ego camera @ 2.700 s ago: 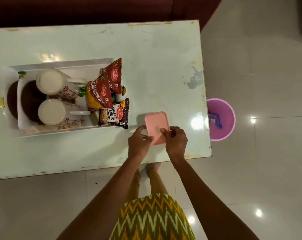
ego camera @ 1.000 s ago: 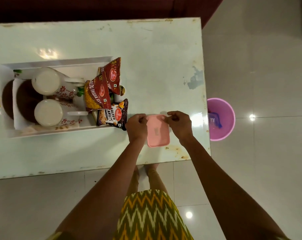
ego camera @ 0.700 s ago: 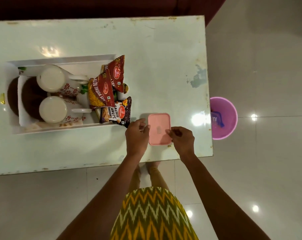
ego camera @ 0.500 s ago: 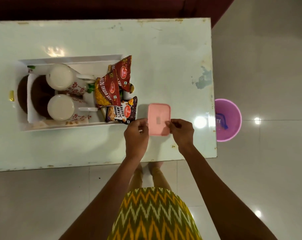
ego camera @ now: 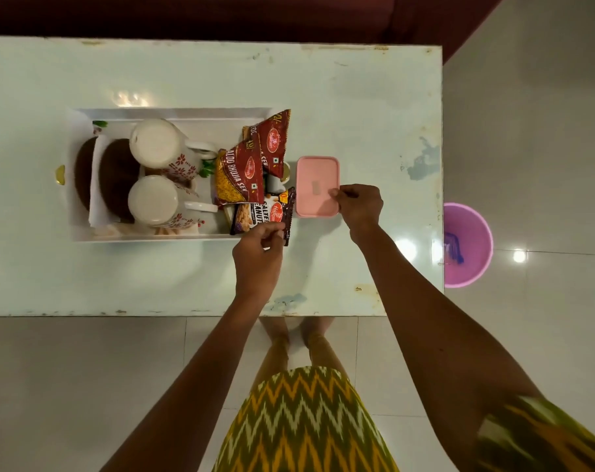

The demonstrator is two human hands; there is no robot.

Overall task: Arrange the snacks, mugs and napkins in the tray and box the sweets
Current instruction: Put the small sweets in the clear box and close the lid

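Observation:
A pink lidded box [ego camera: 317, 186] lies on the white table [ego camera: 357, 103], just right of the white tray [ego camera: 173, 114]. My right hand [ego camera: 360, 206] pinches the box's right near corner. My left hand [ego camera: 260, 253] grips the near edge of a dark salted peanuts packet [ego camera: 260, 216] at the tray's right end. Two red snack packets [ego camera: 248, 165] lean against each other above it. Two white floral mugs [ego camera: 158, 172] stand in the tray's middle, with a white napkin [ego camera: 96, 185] over brown round pieces at its left.
A pink bucket [ego camera: 468, 245] stands on the tiled floor off the table's right end. A dark red sofa [ego camera: 221, 15] runs along the table's far side. My feet show below the table's near edge.
The pink box has slid away from the near edge up to the tray's right end. My left hand let go of the box and took hold of the peanuts packet.

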